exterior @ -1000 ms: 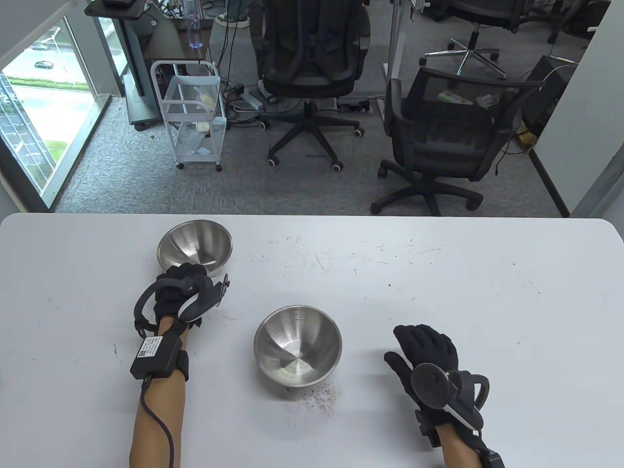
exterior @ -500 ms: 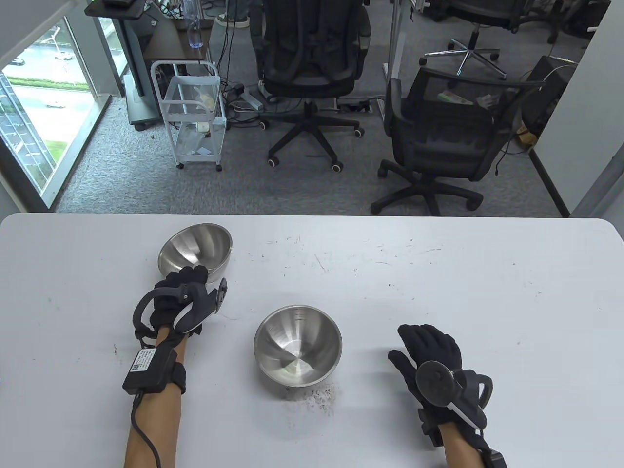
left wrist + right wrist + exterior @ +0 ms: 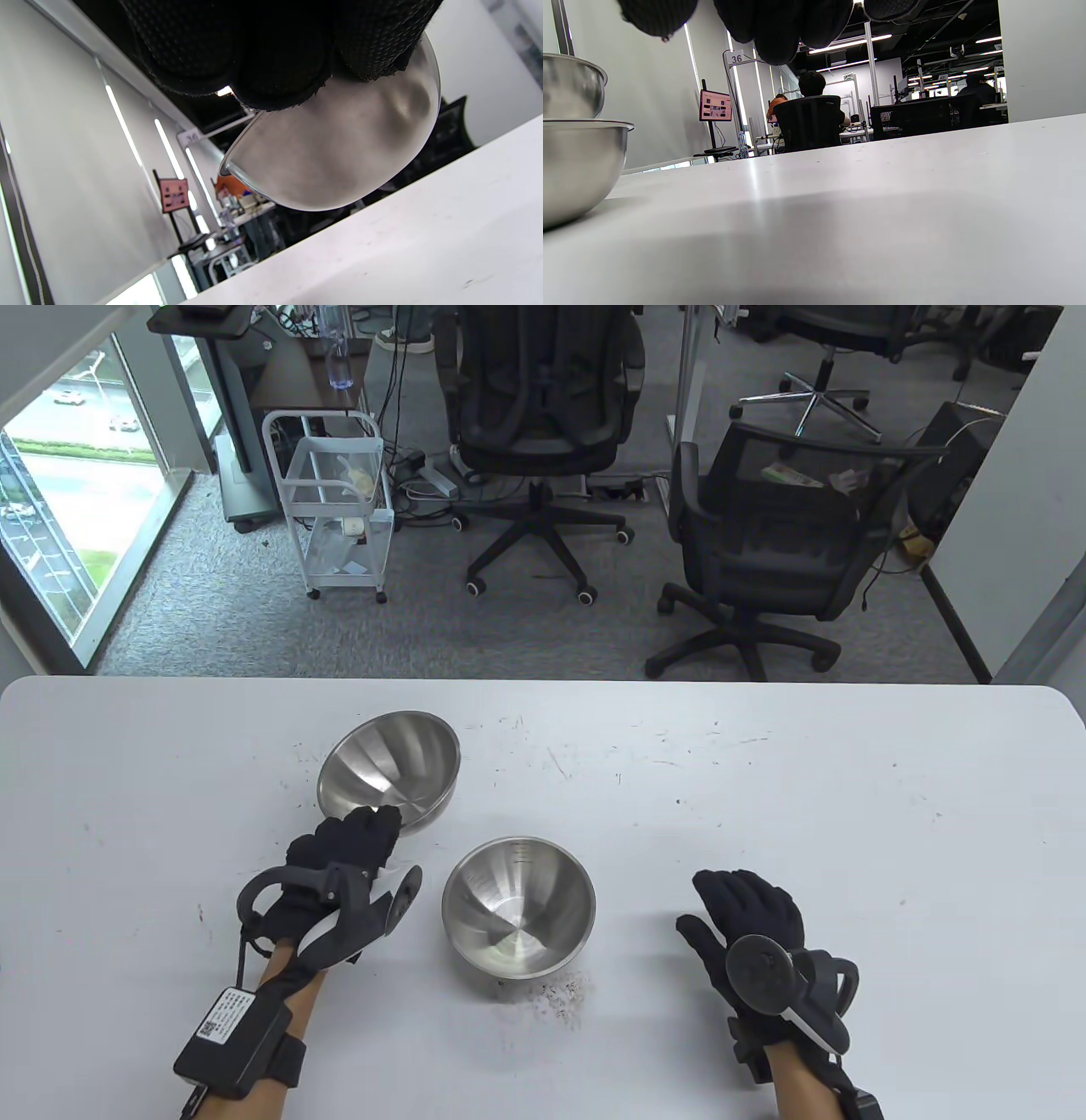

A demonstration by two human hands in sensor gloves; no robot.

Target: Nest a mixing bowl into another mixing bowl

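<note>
My left hand (image 3: 352,840) grips the near rim of a steel mixing bowl (image 3: 390,772) and holds it lifted and tilted above the table, just up-left of a second steel bowl (image 3: 517,906) that stands upright on the table. In the left wrist view the gloved fingers (image 3: 271,55) wrap the held bowl's (image 3: 335,148) outer wall, clear of the tabletop. My right hand (image 3: 747,912) rests on the table right of the standing bowl, fingers spread and empty. The right wrist view shows the standing bowl (image 3: 577,165) at far left with the held bowl (image 3: 568,84) above it.
The white table (image 3: 764,814) is scuffed, with dark crumbs (image 3: 560,993) in front of the standing bowl. Office chairs (image 3: 764,551) and a white cart (image 3: 339,500) stand on the floor beyond the far edge.
My left hand has lifted the far bowl off the table and carried it right and toward me, nearer the standing bowl. My right hand has hardly moved.
</note>
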